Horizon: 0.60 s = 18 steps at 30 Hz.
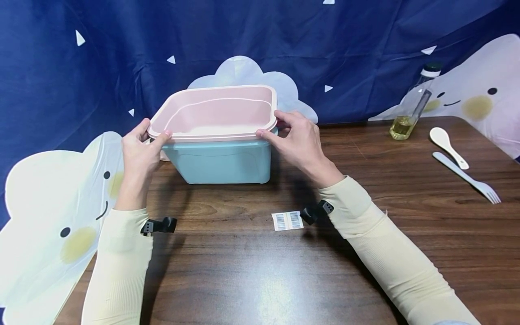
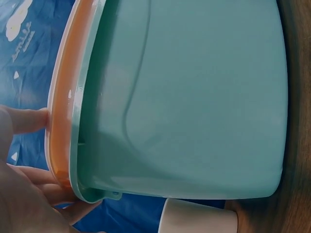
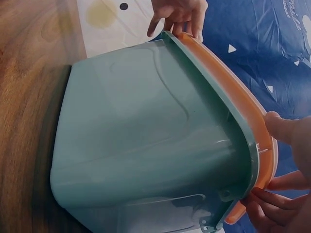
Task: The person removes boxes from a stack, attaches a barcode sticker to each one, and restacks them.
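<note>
A pink plastic storage box (image 1: pixel 221 115) sits nested in a light-blue one (image 1: pixel 219 164), its rim standing a little above the lower box's rim. At the left end, my left hand (image 1: pixel 141 149) pinches the pink rim, thumb on top and fingers beneath. My right hand (image 1: pixel 299 142) grips the right end of that rim in the same manner. In the right wrist view, the pink box's side (image 3: pixel 218 70) looks orange above the blue rim. The lower part of the pink box is hidden inside the blue box (image 2: pixel 194 97).
A whitish cup-like object (image 2: pixel 199 217) stands beside the boxes at the left. On the right are a glass bottle of yellow liquid (image 1: pixel 402 126), a white spoon (image 1: pixel 446 142) and a pale fork (image 1: pixel 467 178). A barcode label (image 1: pixel 287 221) lies on the wooden table (image 1: pixel 227 253).
</note>
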Tool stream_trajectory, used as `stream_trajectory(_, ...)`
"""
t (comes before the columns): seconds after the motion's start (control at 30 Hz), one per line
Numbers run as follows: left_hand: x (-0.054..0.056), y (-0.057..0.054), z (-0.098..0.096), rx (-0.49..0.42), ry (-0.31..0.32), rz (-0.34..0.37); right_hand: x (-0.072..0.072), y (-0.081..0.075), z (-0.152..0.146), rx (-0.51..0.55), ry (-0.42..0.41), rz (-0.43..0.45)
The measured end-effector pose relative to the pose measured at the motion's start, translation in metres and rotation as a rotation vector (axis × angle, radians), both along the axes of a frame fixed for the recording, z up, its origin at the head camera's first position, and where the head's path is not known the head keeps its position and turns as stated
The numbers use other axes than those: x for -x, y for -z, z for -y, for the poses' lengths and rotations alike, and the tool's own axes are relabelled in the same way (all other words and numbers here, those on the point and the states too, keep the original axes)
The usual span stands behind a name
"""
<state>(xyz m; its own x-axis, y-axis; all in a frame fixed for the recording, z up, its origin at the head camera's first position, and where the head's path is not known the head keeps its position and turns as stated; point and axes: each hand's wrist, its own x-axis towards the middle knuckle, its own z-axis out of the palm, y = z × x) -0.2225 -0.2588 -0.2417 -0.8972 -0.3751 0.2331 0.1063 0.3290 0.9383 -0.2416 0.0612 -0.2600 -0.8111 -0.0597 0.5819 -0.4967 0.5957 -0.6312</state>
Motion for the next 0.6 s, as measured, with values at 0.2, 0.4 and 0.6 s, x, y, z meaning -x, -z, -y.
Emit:
stream_trajectory(0.2, -0.0001, -0.0002, 0.0001, 0.006, -0.015, 0.004, -0.0009, -0.0014, -0.0006, -0.049, -0.002, -0.019)
stream_trajectory(0.4, 0.0001, 0.0003, -0.0005, 0.007, -0.023, 0.011, -0.0019, -0.0015, -0.0012, -0.086, -0.003, -0.041)
stream_trajectory(0.6, -0.0024, -0.0020, -0.0001, -0.019, -0.014, -0.004, -0.0041, -0.0022, 0.0003, -0.089, -0.007, -0.101)
